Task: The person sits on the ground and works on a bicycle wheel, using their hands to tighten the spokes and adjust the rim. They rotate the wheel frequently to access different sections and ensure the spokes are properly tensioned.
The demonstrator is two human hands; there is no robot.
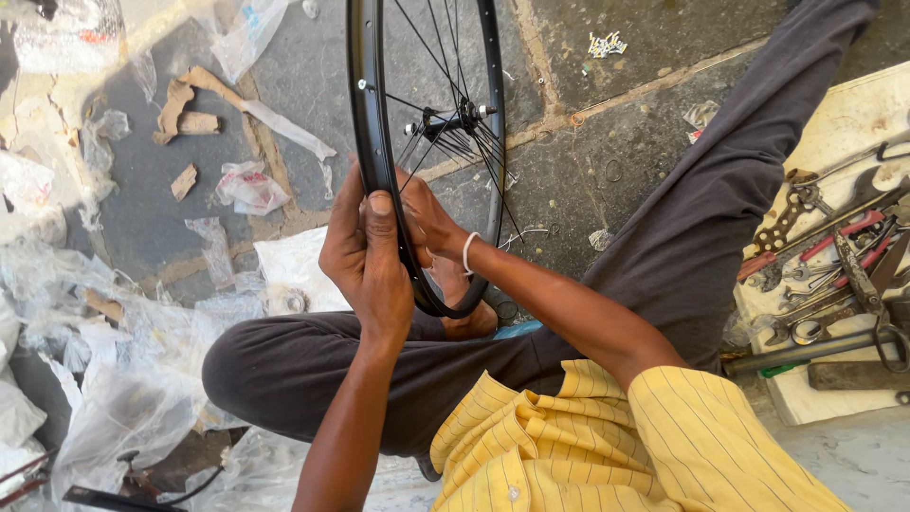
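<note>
Bicycle wheel [379, 114], one only, black-rimmed with thin dark spokes running to a hub [453, 121] in the middle, stands upright on its edge between the seated person's knees, its lower arc resting near a bare foot [464, 318]. Both hands are on the near side of the rim. The left hand [365, 251] has its grip closed round the rim's outer edge, thumb pressed flat along the metal. The right hand [428, 223] reaches in from the other side through the spokes, fingers curled against the rim; from where I stand I cannot tell whether that grip is fully closed on it. One pale band [467, 252] circles the right wrist.

Two legs in dark trousers [701, 218] frame the wheel, and a yellow striped shirt [607, 446] shows below. On the stone floor [588, 180] to the left lie many crumpled clear plastic wrappers [123, 408], too many to count, and about three scraps of brown card [190, 114]. To the right, a pale board [853, 123] carries a heap of spanners and pliers [834, 256], some with red handles, overlapping too much to count.
</note>
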